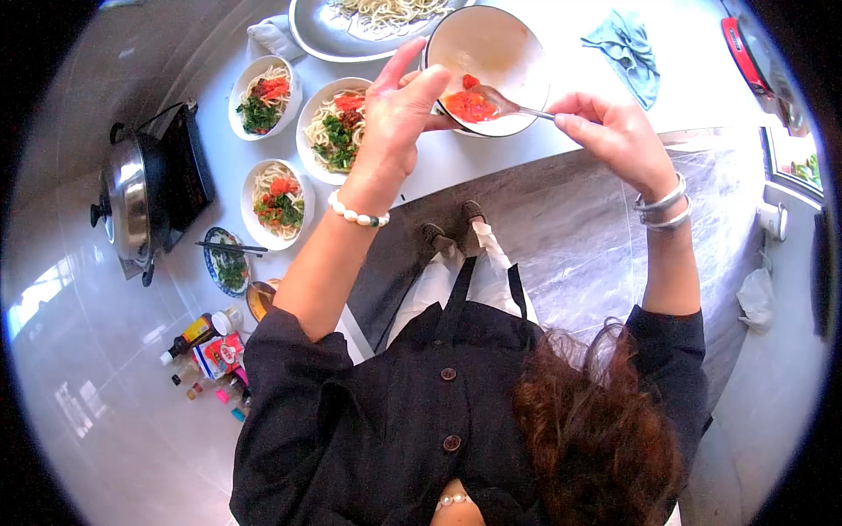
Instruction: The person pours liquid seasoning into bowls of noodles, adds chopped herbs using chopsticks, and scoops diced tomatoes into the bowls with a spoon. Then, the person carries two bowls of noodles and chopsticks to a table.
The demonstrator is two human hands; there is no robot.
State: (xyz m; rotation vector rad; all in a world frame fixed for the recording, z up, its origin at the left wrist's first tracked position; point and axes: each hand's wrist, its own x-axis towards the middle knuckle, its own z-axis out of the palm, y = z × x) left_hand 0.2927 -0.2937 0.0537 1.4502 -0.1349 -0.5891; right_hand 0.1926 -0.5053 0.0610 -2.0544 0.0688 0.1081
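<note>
My left hand [402,110] grips the rim of a white pot [495,44] with a dark edge, tilted over the counter. Red sauce [471,106] lies low in the pot. Between the fingers of my right hand [605,131] is the handle of a metal spoon [517,107], its bowl down in the sauce. Just left of the pot stands a white bowl [309,117] of noodles, greens and red topping, partly covered by my left hand. Two similar bowls are a white bowl [296,83] and a lower white bowl [306,215].
A large metal basin [324,39] of noodles sits at the top. A green cloth [627,53] lies at the right. At the left are a lidded pot [132,197], a small plate of greens [215,263] with chopsticks [232,248], and several bottles [195,333].
</note>
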